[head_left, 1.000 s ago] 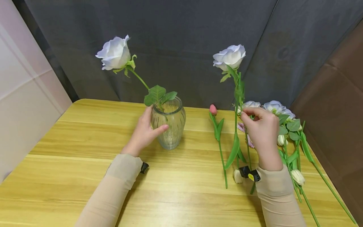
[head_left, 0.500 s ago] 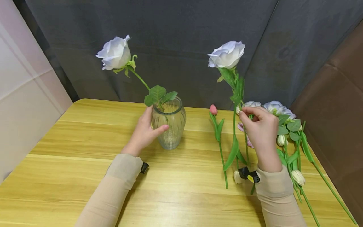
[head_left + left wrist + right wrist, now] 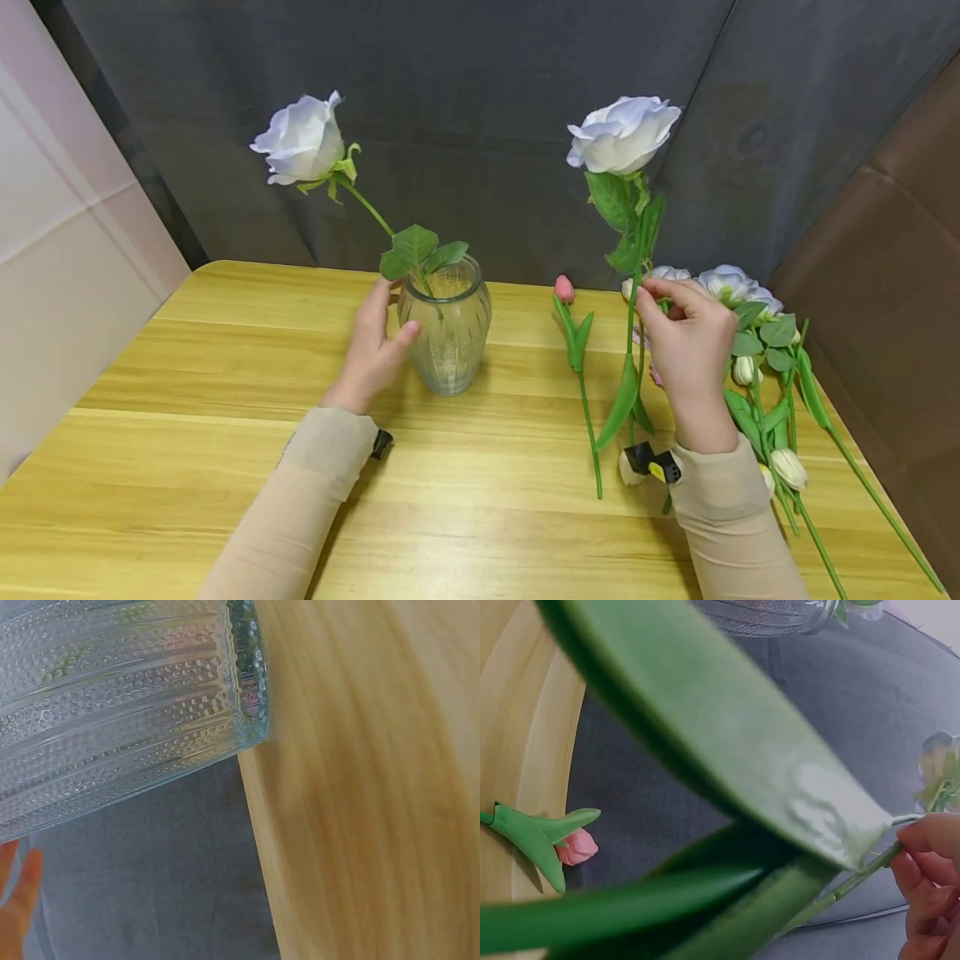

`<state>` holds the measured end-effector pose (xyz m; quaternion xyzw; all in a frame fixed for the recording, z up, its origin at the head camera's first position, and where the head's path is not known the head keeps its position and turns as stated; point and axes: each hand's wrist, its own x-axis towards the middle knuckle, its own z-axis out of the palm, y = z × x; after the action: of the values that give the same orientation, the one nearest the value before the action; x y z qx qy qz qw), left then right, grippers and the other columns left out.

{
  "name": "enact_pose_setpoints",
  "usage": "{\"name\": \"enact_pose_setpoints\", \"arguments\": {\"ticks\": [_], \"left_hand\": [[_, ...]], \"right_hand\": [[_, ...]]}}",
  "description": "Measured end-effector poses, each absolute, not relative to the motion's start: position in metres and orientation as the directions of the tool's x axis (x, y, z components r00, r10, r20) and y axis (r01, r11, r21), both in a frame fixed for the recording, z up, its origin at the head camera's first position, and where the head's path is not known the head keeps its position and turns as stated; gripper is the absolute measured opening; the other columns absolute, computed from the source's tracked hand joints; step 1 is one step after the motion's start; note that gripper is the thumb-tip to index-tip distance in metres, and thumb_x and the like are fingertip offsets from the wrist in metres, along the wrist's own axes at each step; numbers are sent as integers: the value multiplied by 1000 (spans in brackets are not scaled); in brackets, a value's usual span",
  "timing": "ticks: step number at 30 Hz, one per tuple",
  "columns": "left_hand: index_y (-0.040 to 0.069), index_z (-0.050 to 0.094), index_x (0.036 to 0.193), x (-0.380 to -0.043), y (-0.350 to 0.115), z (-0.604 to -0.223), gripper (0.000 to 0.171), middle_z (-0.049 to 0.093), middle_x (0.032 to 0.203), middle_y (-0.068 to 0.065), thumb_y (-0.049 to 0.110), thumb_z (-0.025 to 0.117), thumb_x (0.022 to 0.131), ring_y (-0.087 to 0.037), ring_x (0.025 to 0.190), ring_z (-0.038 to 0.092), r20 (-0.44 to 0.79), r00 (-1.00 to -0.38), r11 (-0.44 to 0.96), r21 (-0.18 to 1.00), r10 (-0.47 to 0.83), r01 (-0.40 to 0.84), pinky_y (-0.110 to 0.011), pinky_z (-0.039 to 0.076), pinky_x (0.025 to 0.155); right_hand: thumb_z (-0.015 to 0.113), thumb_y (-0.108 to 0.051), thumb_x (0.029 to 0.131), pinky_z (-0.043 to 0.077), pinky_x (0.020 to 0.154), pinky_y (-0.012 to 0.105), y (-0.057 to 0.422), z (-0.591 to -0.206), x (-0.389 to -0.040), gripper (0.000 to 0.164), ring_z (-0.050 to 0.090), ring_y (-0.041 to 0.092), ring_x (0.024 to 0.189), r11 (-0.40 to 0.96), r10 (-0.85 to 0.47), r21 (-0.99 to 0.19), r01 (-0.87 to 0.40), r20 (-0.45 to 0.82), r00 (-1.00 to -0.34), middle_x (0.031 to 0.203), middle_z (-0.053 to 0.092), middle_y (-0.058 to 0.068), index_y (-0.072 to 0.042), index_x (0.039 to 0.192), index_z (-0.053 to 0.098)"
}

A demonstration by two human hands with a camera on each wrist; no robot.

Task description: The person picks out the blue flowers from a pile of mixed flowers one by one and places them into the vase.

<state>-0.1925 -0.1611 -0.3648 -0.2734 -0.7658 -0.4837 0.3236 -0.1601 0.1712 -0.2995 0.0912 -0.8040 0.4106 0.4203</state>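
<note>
The right hand [image 3: 688, 354] pinches a white rose [image 3: 624, 137] by its stem, bloom uppermost, to the right of the ribbed glass vase [image 3: 450, 354] on the bench [image 3: 225, 392]. A second white rose [image 3: 303, 142] leans leftward out of the vase. The left hand [image 3: 369, 354] has its fingers loosely spread beside it; contact cannot be told. Only the left wrist view resolves the vase's dimpled wall; the right wrist view brings a broad green leaf [image 3: 727, 735] up close.
</note>
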Motion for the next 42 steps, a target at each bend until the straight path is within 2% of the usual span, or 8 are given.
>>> {"name": "enact_pose_setpoints", "arguments": {"ticks": [4,7,11,15,22,25,33,42], "left_hand": [[-7,49,129,-193,-159,-364,83,54,122,-21,66,47,89,-29,111,49,831,-556,366,516,5,775,-46,44,85],[-12,52,119,-188,-155,-356,65,55,113,-25,46,53,89,-31,104,51,866,-490,379,490,-104,785,-45,43,83],[-17,56,99,-174,-146,-337,40,56,94,-30,15,51,75,-36,89,52,892,-368,402,447,-261,799,-38,42,82],[-13,57,81,-166,-138,-325,25,55,76,-26,9,48,74,-33,74,52,902,-240,425,387,-358,818,-29,42,75],[-4,60,66,-155,-118,-321,22,55,59,-12,11,50,78,-23,51,45,977,-81,421,158,-195,893,-27,40,53],[-3,63,70,-138,-98,-313,19,57,62,-7,7,51,82,-17,51,47,990,-137,322,141,-36,936,-24,41,49],[0,70,92,-115,-57,-310,12,68,85,-6,2,60,86,-9,63,52,856,-467,180,435,221,882,-22,46,53],[-1,72,92,-120,-51,-317,11,69,83,-6,-1,62,86,-7,60,53,784,-579,216,539,225,814,-21,48,53]], "right_hand": [[70,-9,86,31,50,18,171,-300,-160,10,40,3,50,667,182,-551,-501,773,-608,81,70,7,-3,89,78],[70,-9,86,31,50,19,170,-300,-160,10,40,5,50,677,175,-535,-505,784,-596,80,70,6,-3,87,78],[71,-9,86,30,50,19,167,-299,-159,9,39,6,50,685,176,-532,-498,784,-596,80,70,5,-3,87,78],[72,-10,86,30,51,18,165,-298,-158,9,38,2,51,691,174,-532,-489,780,-602,81,70,5,-4,87,78],[73,-8,84,32,51,16,163,-298,-158,7,40,-4,51,705,163,-525,-476,773,-613,81,71,6,-4,87,78],[73,-7,84,32,50,15,160,-299,-158,7,41,-3,52,707,158,-526,-473,769,-619,80,71,6,-4,87,78],[73,-7,84,30,49,18,154,-300,-158,6,39,4,50,704,146,-518,-485,774,-616,75,69,5,-3,84,78],[74,-10,84,27,48,19,146,-299,-155,6,42,12,48,725,108,-462,-511,809,-577,78,70,3,-6,85,78]]}}
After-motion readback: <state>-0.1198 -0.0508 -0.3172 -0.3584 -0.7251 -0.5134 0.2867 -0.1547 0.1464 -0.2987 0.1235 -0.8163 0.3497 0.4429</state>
